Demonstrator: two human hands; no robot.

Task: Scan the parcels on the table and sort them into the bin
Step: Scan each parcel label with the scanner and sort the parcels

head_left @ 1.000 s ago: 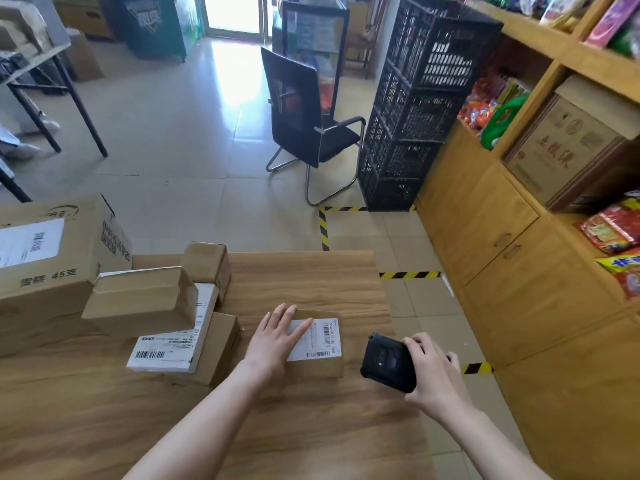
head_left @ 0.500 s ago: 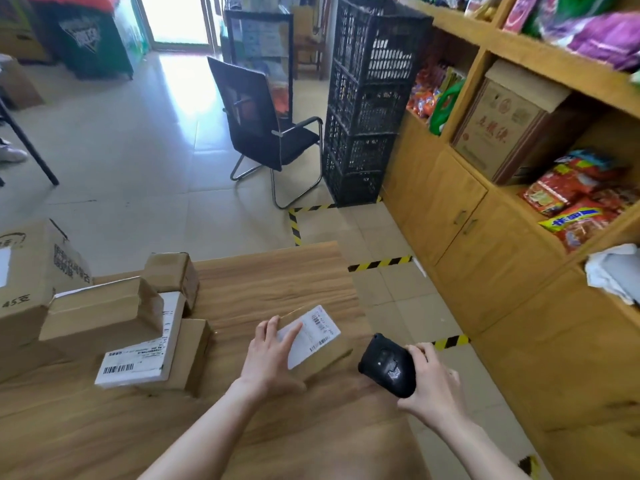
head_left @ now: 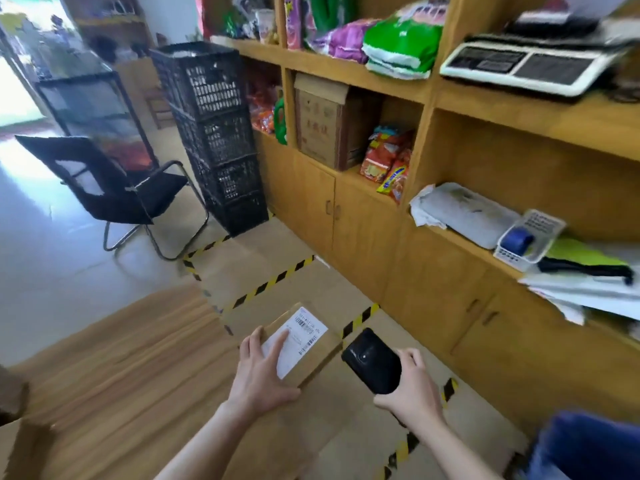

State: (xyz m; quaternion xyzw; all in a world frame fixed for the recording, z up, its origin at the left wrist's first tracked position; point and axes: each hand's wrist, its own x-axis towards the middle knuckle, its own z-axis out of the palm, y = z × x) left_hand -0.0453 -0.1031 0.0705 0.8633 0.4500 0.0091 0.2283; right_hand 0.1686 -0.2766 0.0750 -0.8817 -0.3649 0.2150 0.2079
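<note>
Bearing white barcode label [head_left: 309, 328]: flat brown parcel [head_left: 322, 355].

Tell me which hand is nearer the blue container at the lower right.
Right. The right hand, gripping the scanner, sits left of the blue container; the left hand, holding the parcel, lies farther left, beyond the right hand.
</note>
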